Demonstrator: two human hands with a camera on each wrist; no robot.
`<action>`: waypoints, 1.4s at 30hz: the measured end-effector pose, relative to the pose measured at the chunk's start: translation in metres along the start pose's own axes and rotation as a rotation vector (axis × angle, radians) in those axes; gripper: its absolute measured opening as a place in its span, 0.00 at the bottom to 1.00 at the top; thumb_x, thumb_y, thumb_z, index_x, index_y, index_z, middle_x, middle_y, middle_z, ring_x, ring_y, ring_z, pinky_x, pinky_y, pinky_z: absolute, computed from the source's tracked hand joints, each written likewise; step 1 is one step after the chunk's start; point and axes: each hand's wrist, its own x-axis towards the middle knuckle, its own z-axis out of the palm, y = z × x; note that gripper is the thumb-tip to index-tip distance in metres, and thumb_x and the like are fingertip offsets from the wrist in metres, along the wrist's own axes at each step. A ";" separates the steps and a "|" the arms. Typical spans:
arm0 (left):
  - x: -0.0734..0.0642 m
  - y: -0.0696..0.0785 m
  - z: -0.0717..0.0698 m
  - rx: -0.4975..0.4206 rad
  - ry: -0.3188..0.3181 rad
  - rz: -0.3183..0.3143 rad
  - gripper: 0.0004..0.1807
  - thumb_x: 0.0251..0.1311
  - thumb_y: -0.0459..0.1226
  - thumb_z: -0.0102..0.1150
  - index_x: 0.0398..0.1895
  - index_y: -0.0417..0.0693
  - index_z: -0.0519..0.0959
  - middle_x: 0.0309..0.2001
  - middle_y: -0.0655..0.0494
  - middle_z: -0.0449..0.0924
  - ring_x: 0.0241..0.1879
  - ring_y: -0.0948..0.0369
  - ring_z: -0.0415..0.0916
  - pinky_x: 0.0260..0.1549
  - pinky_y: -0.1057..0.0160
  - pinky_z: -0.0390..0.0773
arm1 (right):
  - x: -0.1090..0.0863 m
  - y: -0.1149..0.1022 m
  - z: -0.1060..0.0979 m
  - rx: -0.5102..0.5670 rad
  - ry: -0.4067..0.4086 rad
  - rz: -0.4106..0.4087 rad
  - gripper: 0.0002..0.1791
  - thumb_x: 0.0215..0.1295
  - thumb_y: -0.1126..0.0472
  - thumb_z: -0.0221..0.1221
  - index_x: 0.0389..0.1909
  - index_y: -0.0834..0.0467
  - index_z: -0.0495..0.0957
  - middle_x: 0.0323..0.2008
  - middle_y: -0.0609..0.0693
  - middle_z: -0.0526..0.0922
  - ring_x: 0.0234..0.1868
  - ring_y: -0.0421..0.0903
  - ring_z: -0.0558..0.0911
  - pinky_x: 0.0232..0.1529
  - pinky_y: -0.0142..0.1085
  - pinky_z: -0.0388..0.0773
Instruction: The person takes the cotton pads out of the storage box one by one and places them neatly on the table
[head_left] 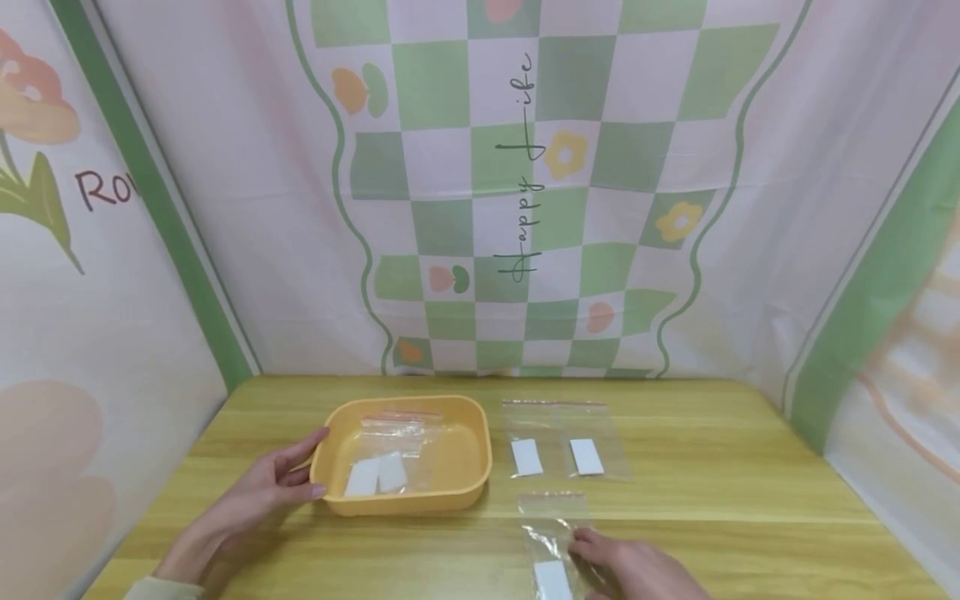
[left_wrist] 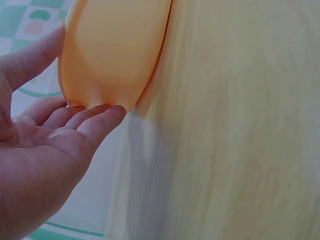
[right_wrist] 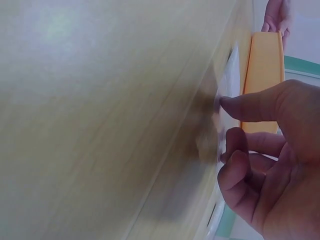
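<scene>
At the left end of a yellow plastic tray, my left hand grips the wall, its thumb and fingers spread along that end. The left wrist view shows the fingertips pressed against the outside of the tray. Inside the tray lie clear zip bags with white cards in them. My right hand holds the right edge of another clear zip bag with thumb and curled fingers. A white card sits in its lower part. Seen edge-on, this bag meets the thumb tip in the right wrist view.
Behind the right hand, two more clear zip bags lie side by side on the wooden table, each with a white card. A patterned cloth hangs along the table's back edge, with further cloth at both sides.
</scene>
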 end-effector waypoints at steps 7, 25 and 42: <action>0.000 0.000 0.000 -0.019 -0.003 0.005 0.49 0.68 0.25 0.63 0.82 0.30 0.41 0.81 0.31 0.32 0.75 0.27 0.49 0.63 0.61 0.77 | 0.009 -0.006 0.000 0.010 0.026 0.025 0.32 0.57 0.50 0.74 0.61 0.61 0.83 0.61 0.60 0.83 0.44 0.53 0.88 0.40 0.51 0.89; 0.000 0.000 0.000 -0.021 0.000 0.012 0.49 0.68 0.25 0.63 0.82 0.30 0.41 0.81 0.31 0.33 0.74 0.27 0.49 0.63 0.60 0.77 | 0.021 -0.008 -0.006 0.086 0.026 -0.005 0.29 0.55 0.55 0.75 0.58 0.59 0.84 0.52 0.51 0.87 0.41 0.40 0.85 0.36 0.36 0.86; 0.000 0.002 0.001 -0.043 0.005 0.005 0.49 0.67 0.25 0.64 0.82 0.30 0.41 0.81 0.31 0.33 0.75 0.27 0.49 0.63 0.59 0.77 | 0.066 -0.046 -0.068 0.253 0.252 -0.004 0.08 0.66 0.60 0.70 0.45 0.55 0.90 0.36 0.43 0.90 0.16 0.33 0.70 0.15 0.31 0.72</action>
